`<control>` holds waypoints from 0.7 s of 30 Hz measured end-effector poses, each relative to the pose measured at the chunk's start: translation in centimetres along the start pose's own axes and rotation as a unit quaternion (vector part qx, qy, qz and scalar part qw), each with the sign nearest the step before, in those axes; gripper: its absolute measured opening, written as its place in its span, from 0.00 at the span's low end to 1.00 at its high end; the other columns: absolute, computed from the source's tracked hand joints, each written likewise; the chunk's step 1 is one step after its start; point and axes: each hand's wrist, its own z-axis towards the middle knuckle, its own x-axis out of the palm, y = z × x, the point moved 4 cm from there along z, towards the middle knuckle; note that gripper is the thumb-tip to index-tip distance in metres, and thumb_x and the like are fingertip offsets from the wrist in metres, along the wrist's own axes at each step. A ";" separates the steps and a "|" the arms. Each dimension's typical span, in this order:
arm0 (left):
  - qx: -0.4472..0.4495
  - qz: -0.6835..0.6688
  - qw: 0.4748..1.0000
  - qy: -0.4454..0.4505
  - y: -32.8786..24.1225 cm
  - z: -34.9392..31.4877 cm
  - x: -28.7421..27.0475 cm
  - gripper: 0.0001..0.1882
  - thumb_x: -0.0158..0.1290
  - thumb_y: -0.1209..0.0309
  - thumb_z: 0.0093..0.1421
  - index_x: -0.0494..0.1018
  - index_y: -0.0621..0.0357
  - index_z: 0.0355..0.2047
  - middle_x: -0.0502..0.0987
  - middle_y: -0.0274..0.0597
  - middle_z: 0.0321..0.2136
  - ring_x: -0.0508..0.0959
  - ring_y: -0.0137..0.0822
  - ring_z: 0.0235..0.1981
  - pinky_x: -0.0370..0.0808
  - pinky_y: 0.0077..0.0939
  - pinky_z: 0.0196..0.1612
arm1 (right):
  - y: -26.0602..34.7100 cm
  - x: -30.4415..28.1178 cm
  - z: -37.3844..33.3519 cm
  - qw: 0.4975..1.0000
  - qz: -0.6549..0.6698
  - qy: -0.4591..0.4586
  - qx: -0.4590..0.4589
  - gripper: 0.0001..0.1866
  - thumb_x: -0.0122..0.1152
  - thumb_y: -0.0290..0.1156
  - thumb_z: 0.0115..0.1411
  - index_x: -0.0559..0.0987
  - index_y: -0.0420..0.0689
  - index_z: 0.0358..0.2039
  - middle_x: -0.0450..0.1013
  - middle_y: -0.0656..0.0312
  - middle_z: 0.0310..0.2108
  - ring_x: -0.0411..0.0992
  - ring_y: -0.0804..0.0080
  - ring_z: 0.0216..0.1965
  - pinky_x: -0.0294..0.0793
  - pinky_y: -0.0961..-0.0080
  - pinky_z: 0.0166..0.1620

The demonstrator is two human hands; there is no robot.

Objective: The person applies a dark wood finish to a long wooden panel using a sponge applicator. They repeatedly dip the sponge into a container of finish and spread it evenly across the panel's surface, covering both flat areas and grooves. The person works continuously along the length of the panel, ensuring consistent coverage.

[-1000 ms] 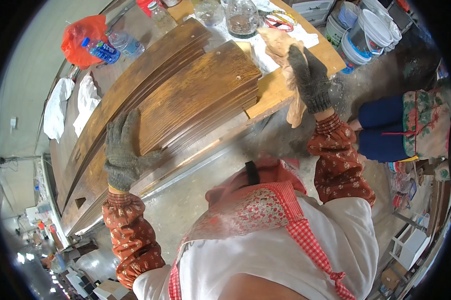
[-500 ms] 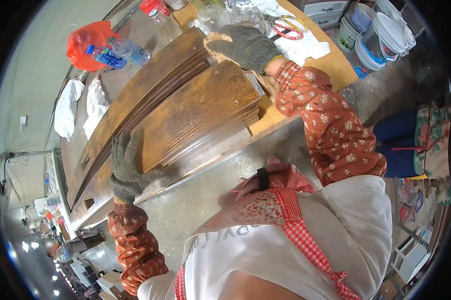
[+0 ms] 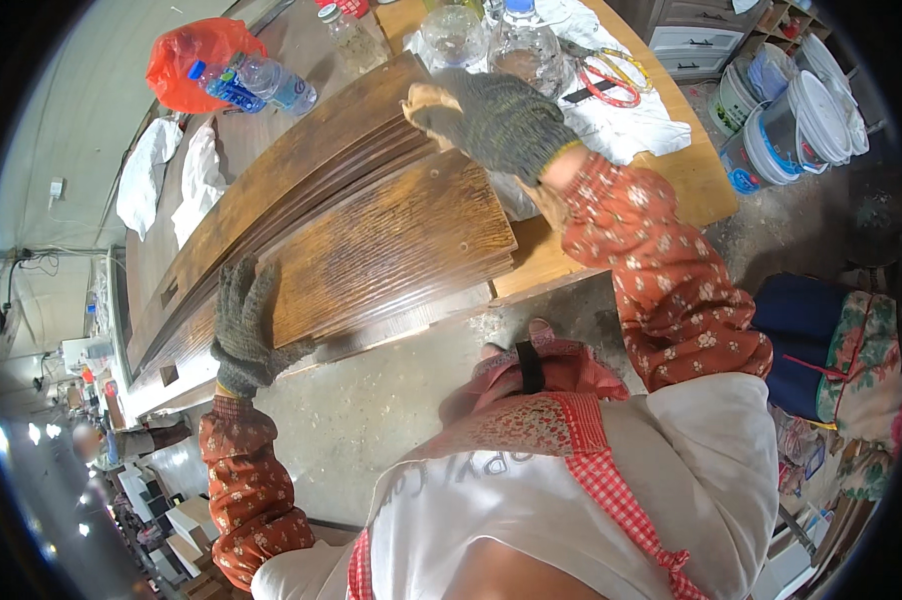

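A stack of brown wooden panels lies slanted across a workbench [image 3: 671,185]. The top short panel [image 3: 391,250] has a rough, worn grain; longer dark panels [image 3: 291,175] lie behind and under it. My left hand [image 3: 243,325], in a grey knit glove, lies flat with its fingers spread on the near left edge of the short panel. My right hand [image 3: 486,120], also gloved, is curled over the far right end of the long panels. Both forearms wear red flowered sleeves.
Glass jars [image 3: 521,45], a white cloth [image 3: 636,125] and red-handled scissors [image 3: 611,75] crowd the bench's right end. A red bag [image 3: 196,55], plastic bottles [image 3: 266,85] and white rags [image 3: 201,170] lie behind the panels. White buckets [image 3: 796,110] stand on the floor at right.
My right hand swung from beside the bench's right edge up onto the far end of the long panels. My left hand stayed flat on the near panel edge.
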 end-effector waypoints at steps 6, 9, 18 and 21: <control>0.013 0.011 1.000 -0.006 0.0 0.2 0.0 0.54 0.62 0.34 0.42 0.62 0.52 0.63 0.61 0.60 0.60 0.60 0.64 0.62 0.56 0.58 0.64 | -0.4 -1.2 0.5 0.981 0.091 -0.141 -0.097 0.26 0.52 0.54 0.63 0.76 0.47 0.49 0.79 0.58 0.36 0.77 0.58 0.38 0.74 0.65 0.43; 0.017 0.004 1.000 -0.018 0.1 0.3 0.2 0.53 0.62 0.34 0.42 0.62 0.52 0.63 0.62 0.61 0.60 0.61 0.63 0.62 0.56 0.59 0.64 | 1.9 1.1 0.4 0.994 0.103 -0.020 -0.008 0.25 0.51 0.56 0.63 0.78 0.49 0.47 0.77 0.58 0.27 0.76 0.67 0.25 0.76 0.69 0.38; 0.033 0.018 0.999 -0.021 -0.4 0.4 -0.8 0.55 0.61 0.31 0.40 0.63 0.50 0.63 0.62 0.61 0.59 0.61 0.62 0.62 0.53 0.61 0.65 | 2.0 -2.6 3.2 0.994 0.084 -0.063 -0.038 0.25 0.57 0.49 0.63 0.74 0.47 0.55 0.78 0.53 0.42 0.78 0.66 0.42 0.78 0.72 0.43; 0.079 -0.150 0.984 -0.053 0.0 1.2 -0.2 0.52 0.61 0.38 0.48 0.56 0.53 0.66 0.53 0.56 0.66 0.54 0.52 0.68 0.49 0.58 0.67 | 5.0 -3.2 4.1 0.940 0.255 -0.113 -0.197 0.16 0.60 0.36 0.58 0.77 0.51 0.47 0.74 0.60 0.46 0.76 0.66 0.43 0.75 0.68 0.45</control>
